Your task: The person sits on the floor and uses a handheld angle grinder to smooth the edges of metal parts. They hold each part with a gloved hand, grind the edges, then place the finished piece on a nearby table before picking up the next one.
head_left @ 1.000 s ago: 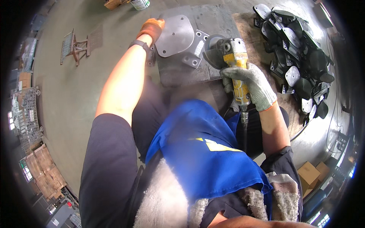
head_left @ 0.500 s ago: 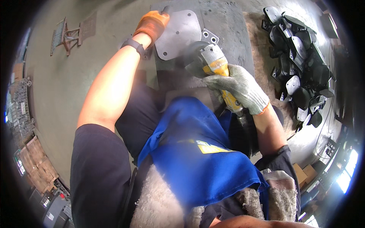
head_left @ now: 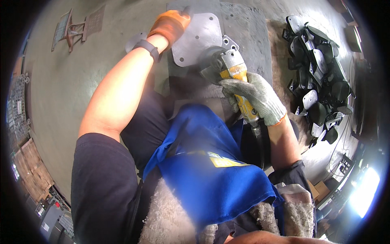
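Observation:
My left hand (head_left: 170, 26), in an orange glove, is closed around a short dark bar-like piece (head_left: 187, 10) whose end pokes out beyond the fist. The hand is at the left edge of a flat grey metal plate (head_left: 197, 37) with rounded corners and several holes. My right hand (head_left: 258, 95), in a grey knit glove, is wrapped around the yellow body of an angle grinder (head_left: 240, 85). The grinder's disc (head_left: 210, 57) overlaps the plate's lower right corner. Whether they touch cannot be told. Beside the grinder head lies a small bracket (head_left: 230, 42) with holes.
The plate lies on a dark work surface (head_left: 252, 28). A heap of dark metal plates with brackets (head_left: 319, 73) fills the floor at right. A small rusty stand (head_left: 75, 30) is at far left. A hose (head_left: 258, 146) trails from the grinder. Another grey plate (head_left: 135, 40) shows beside my left wrist.
The view has shifted slightly, so plate, grinder and both hands appear a little further right. More of the grey plate beside my left wrist shows. Both hands keep their grips.

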{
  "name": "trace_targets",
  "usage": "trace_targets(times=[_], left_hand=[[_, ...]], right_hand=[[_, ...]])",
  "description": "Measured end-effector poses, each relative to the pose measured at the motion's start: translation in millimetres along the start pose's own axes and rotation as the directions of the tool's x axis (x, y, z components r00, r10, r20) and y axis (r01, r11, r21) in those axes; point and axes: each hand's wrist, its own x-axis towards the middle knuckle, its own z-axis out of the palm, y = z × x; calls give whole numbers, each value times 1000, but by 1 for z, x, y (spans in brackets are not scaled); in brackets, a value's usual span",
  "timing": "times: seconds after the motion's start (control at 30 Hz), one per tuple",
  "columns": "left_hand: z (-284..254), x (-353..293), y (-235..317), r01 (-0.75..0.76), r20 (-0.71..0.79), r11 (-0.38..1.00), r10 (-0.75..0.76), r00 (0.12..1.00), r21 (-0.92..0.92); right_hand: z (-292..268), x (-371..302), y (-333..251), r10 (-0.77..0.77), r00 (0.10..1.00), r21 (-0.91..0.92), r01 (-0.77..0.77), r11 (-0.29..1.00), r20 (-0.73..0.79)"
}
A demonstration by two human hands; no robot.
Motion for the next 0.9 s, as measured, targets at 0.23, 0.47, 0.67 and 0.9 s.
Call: trace_targets(times=[0.23,0.47,0.67,0.9], left_hand=[[-5,4,-5,32,104,999,-31,994,-9],[14,19,-27,11,50,1000,-11,999,8],[8,19,-22,37,103,999,-37,994,1],[16,20,-27,-27,-20,999,27,999,39]], right_hand=[[-5,7,0,90,996,-92,-92,992,-21],[-8,9,3,81,997,-25,-81,996,-4],[-2,-2,-1,90,995,-24,-91,996,-31],[6,-2,-4,123,992,-148,-124,981,-18]])
